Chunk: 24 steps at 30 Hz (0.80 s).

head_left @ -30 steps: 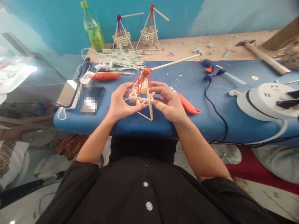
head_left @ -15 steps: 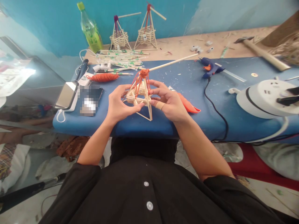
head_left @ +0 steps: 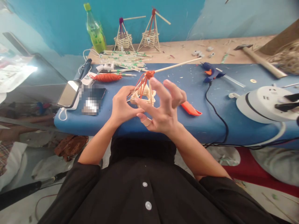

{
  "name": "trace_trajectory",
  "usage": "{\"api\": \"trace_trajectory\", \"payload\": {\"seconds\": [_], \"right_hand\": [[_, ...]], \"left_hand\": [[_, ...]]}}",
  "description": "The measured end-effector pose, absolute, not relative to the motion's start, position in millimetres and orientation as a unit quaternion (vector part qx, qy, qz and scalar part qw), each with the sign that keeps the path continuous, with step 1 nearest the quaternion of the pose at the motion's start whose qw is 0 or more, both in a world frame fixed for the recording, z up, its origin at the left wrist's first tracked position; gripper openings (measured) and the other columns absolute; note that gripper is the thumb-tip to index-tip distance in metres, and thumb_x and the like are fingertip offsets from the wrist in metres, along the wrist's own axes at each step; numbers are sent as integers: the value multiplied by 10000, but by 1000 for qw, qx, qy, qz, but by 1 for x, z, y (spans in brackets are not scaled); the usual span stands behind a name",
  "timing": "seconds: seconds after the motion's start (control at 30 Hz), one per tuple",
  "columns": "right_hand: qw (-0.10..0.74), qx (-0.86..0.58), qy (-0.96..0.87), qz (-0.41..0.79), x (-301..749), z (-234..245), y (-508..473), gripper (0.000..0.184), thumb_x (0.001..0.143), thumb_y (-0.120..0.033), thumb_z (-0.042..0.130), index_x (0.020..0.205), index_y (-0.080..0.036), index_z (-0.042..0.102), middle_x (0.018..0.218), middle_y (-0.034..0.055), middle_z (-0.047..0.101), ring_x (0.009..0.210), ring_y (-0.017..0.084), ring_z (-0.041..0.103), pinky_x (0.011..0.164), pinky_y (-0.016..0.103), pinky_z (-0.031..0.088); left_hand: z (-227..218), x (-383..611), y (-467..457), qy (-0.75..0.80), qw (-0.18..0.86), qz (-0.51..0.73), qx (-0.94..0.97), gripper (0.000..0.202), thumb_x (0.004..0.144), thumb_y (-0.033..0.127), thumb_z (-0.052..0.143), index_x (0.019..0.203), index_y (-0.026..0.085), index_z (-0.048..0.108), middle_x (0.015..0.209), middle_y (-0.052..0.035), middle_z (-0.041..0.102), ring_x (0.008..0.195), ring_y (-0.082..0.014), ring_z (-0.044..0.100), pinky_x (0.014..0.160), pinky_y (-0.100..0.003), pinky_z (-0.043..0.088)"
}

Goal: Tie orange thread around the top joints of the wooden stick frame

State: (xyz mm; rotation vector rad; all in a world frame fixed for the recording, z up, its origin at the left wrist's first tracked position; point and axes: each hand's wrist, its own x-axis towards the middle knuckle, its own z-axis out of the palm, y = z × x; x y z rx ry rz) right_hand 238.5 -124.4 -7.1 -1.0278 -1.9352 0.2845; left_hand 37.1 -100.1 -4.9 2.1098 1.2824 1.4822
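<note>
Hands over near edge of blue padded board (head_left: pixel 210 127): right hand (head_left: pixel 163 109) splayed loose, gripping nothing; left hand (head_left: pixel 122 107) pinching pale stick pyramid frame with orange yarn (head_left: pixel 144 92), above board's near middle. Blue glue gun (head_left: pixel 210 70) at board's far edge.

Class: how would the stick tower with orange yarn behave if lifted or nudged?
Probably fragile: the stick tower is thin sticks with open gaps. Likely tippy: a long stick juts sideways from its yarn-bound peak. Seemingly light: the left hand holds it by fingertips.
</note>
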Motion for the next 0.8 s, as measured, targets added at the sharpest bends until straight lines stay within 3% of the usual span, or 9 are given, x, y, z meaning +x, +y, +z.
{"api": "trace_trajectory", "payload": {"seconds": [0.13, 0.27, 0.4, 0.5, 0.63, 0.8], "right_hand": [[423, -412, -798, 123, 231, 1, -123, 758, 744, -891, 888, 1369, -474, 787, 1773, -65, 536, 1770, 551, 205, 1437, 814, 23], [411, -419, -797, 143, 238, 15, -122, 781, 689, -971, 884, 1201, -386, 820, 1762, -41, 553, 1778, 564, 173, 1443, 808, -3], [402, -410, -812, 110, 250, 20, -125, 786, 689, -971, 875, 1238, -412, 821, 1769, -54, 544, 1776, 578, 152, 1428, 822, -25], [451, -397, -797, 64, 258, 14, -128, 744, 792, -954, 789, 1332, -442, 816, 1753, -55, 558, 1747, 566, 258, 1444, 790, 55], [530, -415, -740, 7, 263, -3, -130, 632, 939, -908, 618, 1281, -431, 852, 1721, -55, 577, 1687, 517, 412, 1438, 753, 198], [500, -466, -729, 44, 246, -21, -140, 752, 694, -962, 843, 1261, -468, 829, 1661, -87, 649, 1712, 516, 370, 1431, 767, 177]], "left_hand": [[-5, 36, -100, 447, 130, 510, 723, 513, 681, 341, 949, 1147, 249, 756, 1140, -48, 837, 1038, -258, 789, 954, -420, 655], [-6, 36, -99, 455, 158, 517, 708, 538, 681, 423, 964, 1149, 246, 766, 1163, -61, 834, 1060, -264, 797, 985, -436, 673], [-4, 37, -99, 446, 198, 524, 698, 523, 705, 471, 945, 1139, 227, 783, 1135, -63, 831, 1014, -254, 804, 940, -420, 685], [-4, 35, -99, 436, 202, 521, 705, 564, 715, 480, 959, 1186, 227, 780, 1176, -75, 831, 1036, -253, 803, 944, -411, 684], [-6, 34, -99, 419, 201, 517, 718, 628, 744, 557, 987, 1228, 226, 763, 1214, -93, 830, 1061, -254, 808, 943, -394, 682], [-9, 36, -100, 427, 163, 522, 720, 673, 748, 656, 989, 1221, 238, 753, 1203, -89, 824, 1061, -256, 797, 953, -409, 667]]}}
